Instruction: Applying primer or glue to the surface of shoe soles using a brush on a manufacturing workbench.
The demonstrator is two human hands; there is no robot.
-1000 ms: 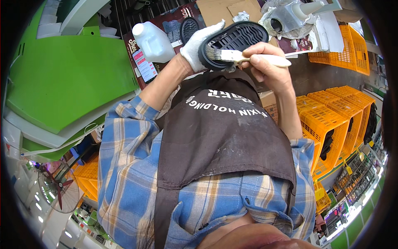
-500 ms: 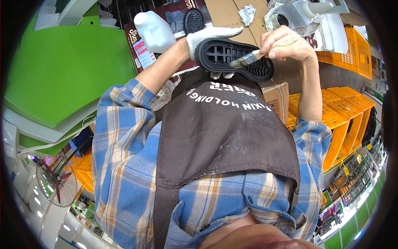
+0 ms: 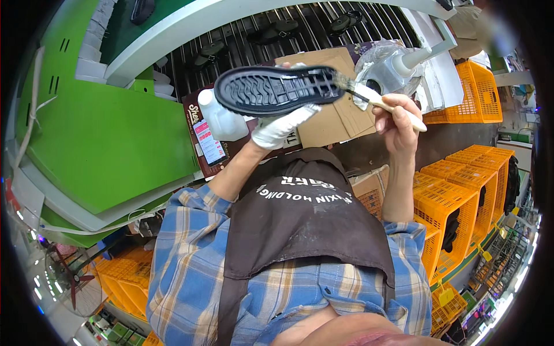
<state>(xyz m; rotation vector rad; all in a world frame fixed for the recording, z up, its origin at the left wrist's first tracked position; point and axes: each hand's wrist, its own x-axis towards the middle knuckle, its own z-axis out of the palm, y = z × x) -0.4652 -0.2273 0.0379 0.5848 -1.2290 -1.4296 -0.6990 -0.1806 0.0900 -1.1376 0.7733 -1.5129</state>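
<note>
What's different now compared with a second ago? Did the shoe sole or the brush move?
The black shoe sole was lifted and turned more level in the gloved left hand. The brush in the right hand slid off the tread to the sole's right end. Both grips stayed as they were; the white jug and the orange crates stayed where they were.

A white plastic jug [image 3: 222,120] stands on the bench beside a phone with a lit screen [image 3: 209,142]. Flattened brown cardboard sheets [image 3: 337,115] lie just right of them, and a clear plastic bag [image 3: 381,64] sits near the cardboard's far corner. A green slanted machine housing [image 3: 109,144] fills the left side. Behind the bench runs a black slatted conveyor rack [image 3: 271,34] carrying several dark shoe parts (too small to tell apart). Orange plastic crates [image 3: 456,196] stack up at the right, more of them [image 3: 124,279] at lower left. The person wears a blue plaid shirt [image 3: 190,277] under a dark brown apron [image 3: 300,225].
</note>
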